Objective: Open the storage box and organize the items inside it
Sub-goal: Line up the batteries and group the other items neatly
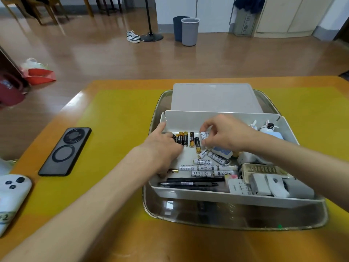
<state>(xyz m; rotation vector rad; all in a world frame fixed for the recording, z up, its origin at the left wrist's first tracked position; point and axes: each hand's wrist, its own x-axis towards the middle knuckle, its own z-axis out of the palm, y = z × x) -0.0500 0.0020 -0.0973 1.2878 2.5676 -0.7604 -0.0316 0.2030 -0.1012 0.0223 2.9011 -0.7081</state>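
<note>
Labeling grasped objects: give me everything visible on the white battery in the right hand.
The white battery is a small cylinder with a white wrapper printed with small dark marks, too small to read. It is raised above the storage box floor, roughly upright and slightly tilted, near the row of black and gold batteries. The right hand has it in a pinch grip, fingertips at its top and lower end. Nothing else appears to touch it.

storage box (222, 193) white | batteries (184, 138) black-gold | table mat (117, 129) yellow | phone (65, 151) black

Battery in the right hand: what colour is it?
White with small black markings, held by the right hand; head view.
</note>
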